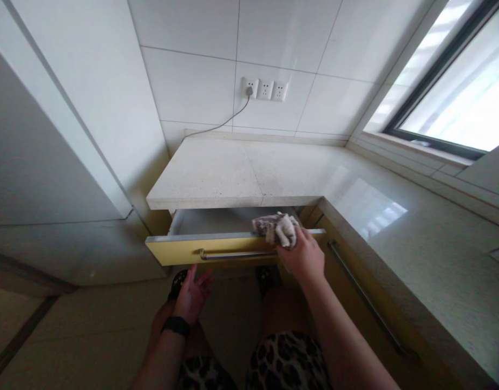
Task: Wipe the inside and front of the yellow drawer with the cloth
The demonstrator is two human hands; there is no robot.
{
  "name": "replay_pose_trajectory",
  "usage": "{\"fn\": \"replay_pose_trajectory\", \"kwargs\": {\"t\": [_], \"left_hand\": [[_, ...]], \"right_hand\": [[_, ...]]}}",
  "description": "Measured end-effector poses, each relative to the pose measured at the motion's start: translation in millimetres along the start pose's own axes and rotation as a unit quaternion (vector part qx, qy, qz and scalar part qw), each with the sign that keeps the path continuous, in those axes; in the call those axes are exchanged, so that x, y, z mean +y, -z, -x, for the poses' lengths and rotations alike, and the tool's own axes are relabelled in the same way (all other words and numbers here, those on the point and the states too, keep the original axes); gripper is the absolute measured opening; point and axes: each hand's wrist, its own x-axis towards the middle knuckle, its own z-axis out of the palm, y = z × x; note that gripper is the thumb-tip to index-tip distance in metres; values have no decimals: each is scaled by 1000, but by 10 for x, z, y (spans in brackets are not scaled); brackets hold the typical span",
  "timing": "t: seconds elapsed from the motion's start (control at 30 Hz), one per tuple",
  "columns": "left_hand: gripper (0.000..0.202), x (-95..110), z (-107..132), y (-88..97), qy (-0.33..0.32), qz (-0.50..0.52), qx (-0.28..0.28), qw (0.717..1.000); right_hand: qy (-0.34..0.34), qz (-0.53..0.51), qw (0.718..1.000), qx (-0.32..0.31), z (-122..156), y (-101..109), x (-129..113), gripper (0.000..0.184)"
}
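Head view: the right grip [304, 257] is bunched around a mottled cloth [277, 228], pressing it on the front edge of the open yellow drawer [176, 251], just above the bar handle [233, 253]. Below and to its left (wrist in a black band [175, 325]), the left grip [192, 295] hangs spread, holding nothing, under the bench [233, 173].

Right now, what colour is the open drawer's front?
Yellow; the drawer front shows best in the head view, just below the cloth.

Pale stone countertop [233, 173] over open yellow drawer [180, 250]; crumpled cloth [277, 228] on drawer rim.
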Motion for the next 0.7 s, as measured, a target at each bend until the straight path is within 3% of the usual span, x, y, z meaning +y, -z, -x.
{"fn": "replay_pose_trajectory", "kwargs": {"t": [0.23,0.37,0.5,0.6,0.7], "left_hand": [[49,-88,-68,152,-12,12,-24,1000],[27,-117,-113,258,-32,52,15,998],[36,-46,-39,265,-21,1,7,1000],[51,24,48,219,-14,-47,-10,999],[55,52,86,176,-14,-54,-14,998]], "right_hand": [[180,-74,978,-81,151,-149,-1419,58],[231,-121,961,-92,182,-210,-1791,60],[218,-129,962,-102,149,-211,-1619,60],[166,-104,976,-93,96,-153,-1175,60],[86,-60,992,-70,35,-50,-570,53]]}}
